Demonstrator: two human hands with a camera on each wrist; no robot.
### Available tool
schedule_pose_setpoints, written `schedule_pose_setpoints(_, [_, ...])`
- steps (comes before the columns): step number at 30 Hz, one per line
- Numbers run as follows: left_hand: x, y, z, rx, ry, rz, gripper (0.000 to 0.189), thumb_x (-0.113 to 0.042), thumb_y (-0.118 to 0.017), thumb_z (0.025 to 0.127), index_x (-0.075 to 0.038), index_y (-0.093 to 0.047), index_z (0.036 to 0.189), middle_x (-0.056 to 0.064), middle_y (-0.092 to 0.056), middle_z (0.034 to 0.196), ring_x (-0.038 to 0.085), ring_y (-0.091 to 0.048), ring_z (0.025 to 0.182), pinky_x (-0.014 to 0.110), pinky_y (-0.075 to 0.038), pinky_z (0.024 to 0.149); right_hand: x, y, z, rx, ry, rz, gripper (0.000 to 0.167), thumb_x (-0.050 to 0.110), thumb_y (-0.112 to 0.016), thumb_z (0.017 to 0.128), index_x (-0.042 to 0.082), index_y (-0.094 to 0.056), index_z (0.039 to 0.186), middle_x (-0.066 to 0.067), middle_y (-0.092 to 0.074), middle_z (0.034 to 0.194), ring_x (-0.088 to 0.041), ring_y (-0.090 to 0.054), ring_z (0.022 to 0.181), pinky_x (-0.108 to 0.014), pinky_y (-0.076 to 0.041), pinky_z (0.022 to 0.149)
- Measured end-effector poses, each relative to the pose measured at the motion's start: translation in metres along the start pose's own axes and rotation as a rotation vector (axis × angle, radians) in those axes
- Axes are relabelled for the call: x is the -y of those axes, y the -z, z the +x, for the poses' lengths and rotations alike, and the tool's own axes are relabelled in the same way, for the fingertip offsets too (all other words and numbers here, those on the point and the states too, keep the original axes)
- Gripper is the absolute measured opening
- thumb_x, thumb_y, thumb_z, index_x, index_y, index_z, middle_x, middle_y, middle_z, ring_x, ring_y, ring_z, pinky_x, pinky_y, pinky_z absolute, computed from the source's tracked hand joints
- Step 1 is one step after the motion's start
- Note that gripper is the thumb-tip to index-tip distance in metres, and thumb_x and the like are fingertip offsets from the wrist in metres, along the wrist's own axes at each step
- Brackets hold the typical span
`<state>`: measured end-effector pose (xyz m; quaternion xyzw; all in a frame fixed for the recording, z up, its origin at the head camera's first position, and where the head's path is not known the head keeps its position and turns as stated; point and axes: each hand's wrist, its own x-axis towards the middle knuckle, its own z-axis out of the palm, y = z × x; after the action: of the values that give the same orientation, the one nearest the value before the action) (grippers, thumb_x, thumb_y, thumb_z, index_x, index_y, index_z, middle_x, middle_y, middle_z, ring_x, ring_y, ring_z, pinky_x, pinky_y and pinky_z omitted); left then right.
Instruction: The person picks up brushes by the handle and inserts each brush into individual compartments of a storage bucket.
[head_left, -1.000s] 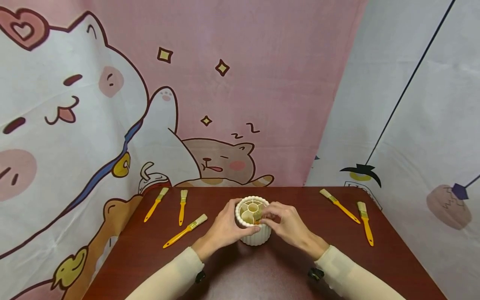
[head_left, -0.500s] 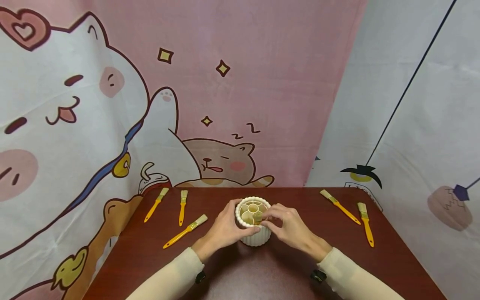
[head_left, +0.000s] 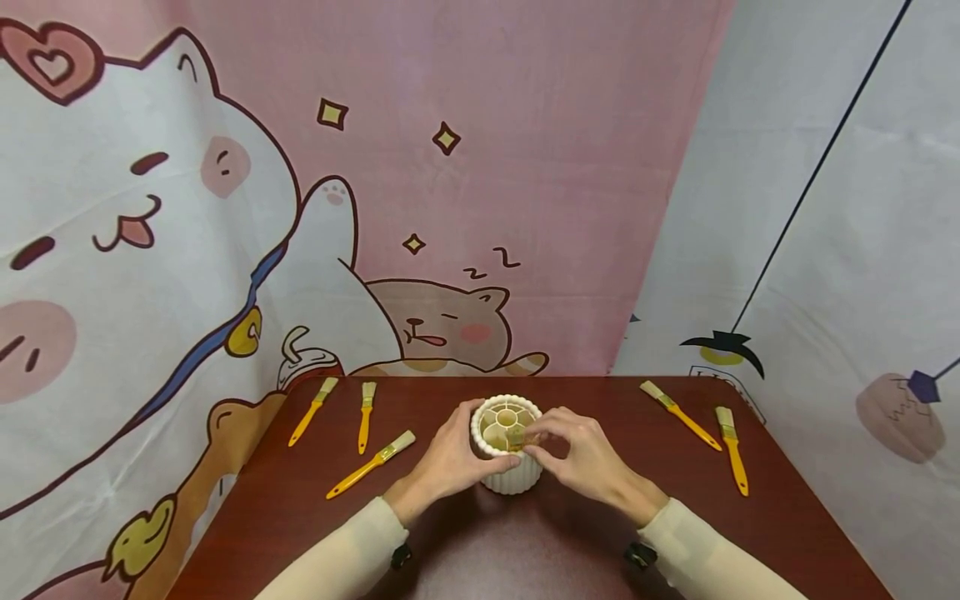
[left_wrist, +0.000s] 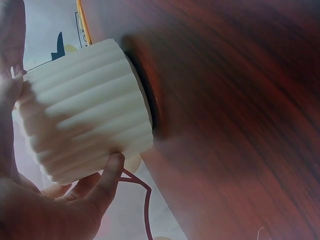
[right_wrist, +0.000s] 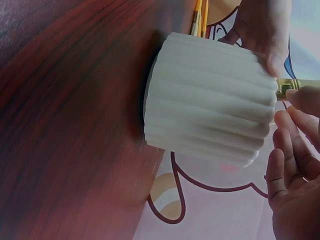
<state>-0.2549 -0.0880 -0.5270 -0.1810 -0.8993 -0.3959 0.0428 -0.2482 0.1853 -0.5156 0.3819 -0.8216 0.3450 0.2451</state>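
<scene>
A white ribbed round holder [head_left: 512,478] with divided compartments in its top stands upright on the table. My left hand [head_left: 450,452] grips it from the left, thumb across the near rim and fingers round the side. In the left wrist view, fingertips [left_wrist: 116,159] press against the ribbed wall. My right hand [head_left: 588,454] is at the right of the rim, pinching a paintbrush [right_wrist: 283,89] by its metal ferrule. The bristles point up out of the holder; the brush's handle is hidden inside a near-right compartment.
Several more paintbrushes with yellow handles lie on the dark red table [head_left: 517,558]. On the left is a slanted brush [head_left: 371,465]; on the right another brush [head_left: 732,450]. A printed cloth backdrop [head_left: 525,167] hangs behind the table.
The paintbrush has sunk slightly into the holder, with less of its yellow handle showing. My right hand has shifted a little to the right; the left keeps its grip.
</scene>
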Motion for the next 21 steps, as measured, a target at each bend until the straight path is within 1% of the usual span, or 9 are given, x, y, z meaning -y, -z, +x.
schedule_pose_setpoints(5, [-0.001, 0.000, -0.001, -0.007, -0.005, -0.014, 0.120, -0.073, -0.098, 0.082, -0.011, -0.047, 0.171, 0.013, -0.066, 0.158, 0.033, -0.070, 0.142, 0.057, -0.061, 0.117, -0.001, 0.007, -0.001, -0.009, -0.008, -0.012, 0.032, 0.007, -0.096, 0.094, 0.017, -0.086, 0.122, 0.003, -0.083, 0.110, -0.017, -0.078, 0.099, -0.036, -0.066, 0.087])
schedule_pose_setpoints(8, [-0.001, -0.001, -0.002, -0.010, 0.000, -0.021, 0.122, -0.073, -0.098, 0.082, -0.011, -0.045, 0.173, 0.014, -0.065, 0.160, 0.034, -0.068, 0.145, 0.058, -0.060, 0.119, -0.003, 0.012, -0.001, -0.017, -0.016, -0.037, 0.030, 0.008, -0.094, 0.095, 0.015, -0.087, 0.123, 0.003, -0.084, 0.117, -0.017, -0.079, 0.108, -0.037, -0.065, 0.094])
schedule_pose_setpoints(11, [-0.002, -0.001, -0.003, -0.012, 0.008, -0.018, 0.124, -0.073, -0.098, 0.082, -0.012, -0.043, 0.174, 0.015, -0.063, 0.164, 0.035, -0.067, 0.148, 0.060, -0.058, 0.122, -0.005, 0.018, -0.002, -0.017, -0.044, -0.070, 0.029, 0.011, -0.094, 0.096, 0.014, -0.087, 0.124, 0.004, -0.083, 0.122, -0.016, -0.078, 0.117, -0.038, -0.065, 0.100])
schedule_pose_setpoints(15, [-0.003, -0.002, -0.004, -0.018, 0.018, -0.010, 0.127, -0.074, -0.097, 0.082, -0.012, -0.041, 0.177, 0.016, -0.060, 0.167, 0.037, -0.065, 0.151, 0.062, -0.057, 0.123, -0.010, 0.024, -0.002, -0.017, -0.072, -0.106, 0.030, 0.014, -0.095, 0.097, 0.015, -0.087, 0.126, 0.004, -0.082, 0.125, -0.017, -0.077, 0.123, -0.043, -0.065, 0.102])
schedule_pose_setpoints(17, [-0.004, -0.003, -0.004, -0.023, 0.024, -0.004, 0.128, -0.074, -0.098, 0.081, -0.012, -0.040, 0.177, 0.017, -0.059, 0.168, 0.037, -0.065, 0.151, 0.062, -0.057, 0.123, -0.013, 0.027, -0.003, -0.018, -0.073, -0.120, 0.031, 0.014, -0.094, 0.098, 0.016, -0.086, 0.127, 0.005, -0.082, 0.126, -0.018, -0.077, 0.124, -0.046, -0.064, 0.103])
schedule_pose_setpoints(21, [-0.008, -0.006, -0.006, -0.047, 0.039, 0.035, 0.130, -0.076, -0.098, 0.080, -0.014, -0.039, 0.178, 0.016, -0.058, 0.167, 0.036, -0.068, 0.147, 0.060, -0.061, 0.117, -0.018, 0.032, -0.005, -0.018, -0.070, -0.143, 0.033, 0.014, -0.094, 0.098, 0.020, -0.086, 0.129, 0.007, -0.081, 0.129, -0.019, -0.077, 0.124, -0.047, -0.063, 0.103])
